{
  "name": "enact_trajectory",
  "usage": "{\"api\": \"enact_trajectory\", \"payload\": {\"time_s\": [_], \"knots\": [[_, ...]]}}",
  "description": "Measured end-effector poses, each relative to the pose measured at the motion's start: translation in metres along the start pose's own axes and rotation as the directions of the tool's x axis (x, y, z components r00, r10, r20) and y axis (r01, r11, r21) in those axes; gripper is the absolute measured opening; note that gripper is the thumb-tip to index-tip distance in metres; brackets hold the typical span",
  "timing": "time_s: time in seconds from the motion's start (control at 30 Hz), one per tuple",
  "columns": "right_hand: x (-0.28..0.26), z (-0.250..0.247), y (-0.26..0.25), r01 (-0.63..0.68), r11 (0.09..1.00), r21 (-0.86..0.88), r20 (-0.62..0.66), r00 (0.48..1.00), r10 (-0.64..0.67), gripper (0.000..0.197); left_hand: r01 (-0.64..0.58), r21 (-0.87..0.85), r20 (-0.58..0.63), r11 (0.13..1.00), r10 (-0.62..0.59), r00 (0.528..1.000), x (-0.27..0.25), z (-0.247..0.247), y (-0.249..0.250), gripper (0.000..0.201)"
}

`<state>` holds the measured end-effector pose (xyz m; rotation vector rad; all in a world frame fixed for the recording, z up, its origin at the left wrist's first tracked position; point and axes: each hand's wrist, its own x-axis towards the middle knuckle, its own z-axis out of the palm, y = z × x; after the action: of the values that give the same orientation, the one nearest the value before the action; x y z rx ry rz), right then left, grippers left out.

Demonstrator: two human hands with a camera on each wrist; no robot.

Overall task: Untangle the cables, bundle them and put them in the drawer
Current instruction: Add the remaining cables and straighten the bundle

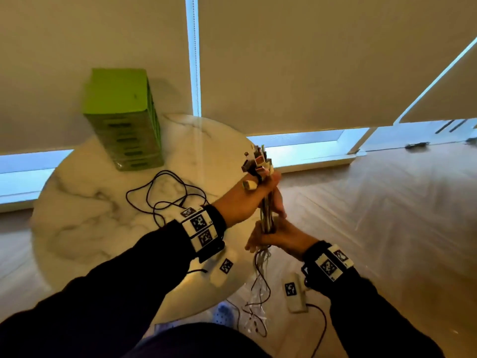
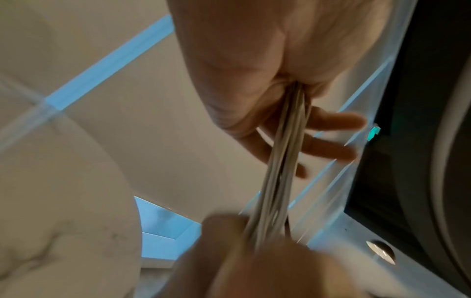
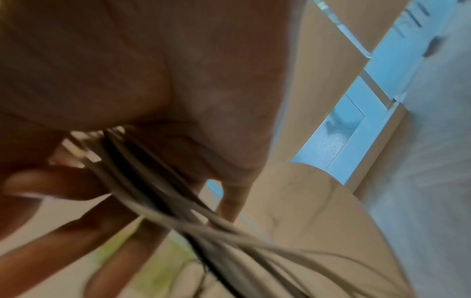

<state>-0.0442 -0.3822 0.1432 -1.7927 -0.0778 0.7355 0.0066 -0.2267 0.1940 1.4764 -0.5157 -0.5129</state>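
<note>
A bundle of pale and dark cables (image 1: pixel 266 215) stands upright off the table's right edge, plug ends (image 1: pixel 258 161) fanned out on top. My left hand (image 1: pixel 267 192) grips the bundle just under the plugs. My right hand (image 1: pixel 268 235) grips it directly below, and the loose tails (image 1: pixel 259 288) hang toward the floor. The left wrist view shows the cables (image 2: pixel 280 161) running out of the closed left hand (image 2: pixel 293 96). In the right wrist view the cables (image 3: pixel 153 181) are blurred beneath the right palm (image 3: pixel 178 90). The green drawer unit (image 1: pixel 124 120) stands shut at the table's back.
A long black cable (image 1: pixel 165 192) lies looped on the round marble table (image 1: pixel 85 202), between the drawer unit and my left wrist. White tagged boxes (image 1: pixel 294 293) dangle from both wrists. Wooden floor (image 1: pixel 374 215) spreads to the right, with window blinds behind.
</note>
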Motion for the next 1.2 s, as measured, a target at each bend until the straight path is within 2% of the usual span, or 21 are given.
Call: {"api": "enact_trajectory", "payload": {"time_s": [0.1,0.2,0.23,0.3,0.37,0.43,0.47,0.53,0.6,0.67,0.73,0.77,0.83,0.9,0.93,0.97,1.03,1.07,1.1,1.2], "knots": [[0.031,0.021,0.011,-0.078,0.986,-0.145,0.041,0.996,0.085,0.035,0.043,-0.222,-0.099,0.974,-0.067,0.993,-0.012,-0.028,-0.002,0.043],[0.058,0.033,-0.005,-0.050,0.945,-0.323,0.068,0.995,0.076,0.050,0.067,-0.331,-0.191,0.941,-0.136,0.972,-0.025,-0.062,0.001,0.042],[0.066,0.035,-0.015,-0.036,0.926,-0.376,0.040,0.998,0.055,0.056,0.060,-0.366,-0.227,0.929,-0.152,0.962,-0.031,-0.074,0.005,0.040],[0.085,0.036,-0.030,-0.002,0.882,-0.470,-0.105,0.993,-0.053,0.056,0.017,-0.398,-0.320,0.917,-0.157,0.934,-0.042,-0.096,0.012,0.036],[0.105,0.040,-0.038,-0.028,0.797,-0.603,-0.262,0.951,-0.165,0.054,-0.041,-0.374,-0.376,0.926,-0.111,0.920,-0.053,-0.114,0.017,0.036],[0.120,0.056,-0.042,-0.071,0.708,-0.703,-0.322,0.919,-0.227,0.042,-0.077,-0.331,-0.414,0.940,-0.071,0.908,-0.063,-0.129,0.019,0.040],[0.127,0.070,-0.042,-0.072,0.674,-0.735,-0.295,0.929,-0.223,0.034,-0.086,-0.299,-0.445,0.950,-0.059,0.893,-0.068,-0.136,0.018,0.043],[0.134,0.104,-0.033,-0.037,0.662,-0.749,-0.171,0.976,-0.139,0.025,-0.068,-0.202,-0.529,0.977,-0.050,0.847,-0.076,-0.146,0.011,0.048],[0.137,0.138,-0.021,0.022,0.685,-0.728,0.004,1.000,-0.028,0.032,0.005,-0.139,-0.630,0.990,-0.092,0.771,-0.087,-0.155,-0.005,0.051],[0.139,0.156,-0.014,0.144,0.718,-0.681,0.226,0.974,0.019,0.036,0.073,-0.156,-0.701,0.985,-0.163,0.694,-0.102,-0.162,-0.026,0.052],[0.148,0.157,-0.009,0.245,0.747,-0.618,0.428,0.902,0.058,0.034,0.108,-0.203,-0.735,0.973,-0.225,0.640,-0.116,-0.170,-0.042,0.056],[0.154,0.151,-0.008,0.257,0.761,-0.596,0.473,0.878,0.074,0.037,0.111,-0.221,-0.743,0.969,-0.241,0.624,-0.122,-0.175,-0.048,0.057],[0.167,0.138,-0.008,0.233,0.803,-0.548,0.469,0.881,0.064,0.050,0.111,-0.251,-0.762,0.962,-0.267,0.590,-0.130,-0.184,-0.054,0.055],[0.182,0.126,-0.013,0.096,0.909,-0.405,0.367,0.928,0.065,0.063,0.096,-0.279,-0.772,0.955,-0.283,0.569,-0.135,-0.192,-0.057,0.052],[0.191,0.121,-0.015,0.063,0.925,-0.374,0.305,0.950,0.059,0.062,0.087,-0.293,-0.771,0.952,-0.289,0.567,-0.136,-0.195,-0.058,0.051],[0.201,0.115,-0.018,0.097,0.912,-0.398,0.259,0.966,0.010,0.055,0.079,-0.309,-0.774,0.948,-0.298,0.559,-0.137,-0.197,-0.060,0.050],[0.225,0.105,-0.013,0.279,0.767,-0.578,0.244,0.956,-0.164,0.030,0.070,-0.338,-0.777,0.939,-0.320,0.542,-0.138,-0.197,-0.062,0.048],[0.238,0.105,-0.012,0.323,0.676,-0.662,0.256,0.945,-0.201,0.020,0.065,-0.354,-0.777,0.933,-0.332,0.534,-0.139,-0.198,-0.063,0.049],[0.250,0.106,-0.011,0.337,0.599,-0.727,0.265,0.941,-0.208,0.020,0.063,-0.365,-0.775,0.929,-0.341,0.532,-0.140,-0.197,-0.064,0.049],[0.276,0.122,-0.018,0.277,0.440,-0.854,0.232,0.960,-0.155,0.046,0.065,-0.393,-0.769,0.917,-0.366,0.524,-0.143,-0.196,-0.071,0.050]]}}
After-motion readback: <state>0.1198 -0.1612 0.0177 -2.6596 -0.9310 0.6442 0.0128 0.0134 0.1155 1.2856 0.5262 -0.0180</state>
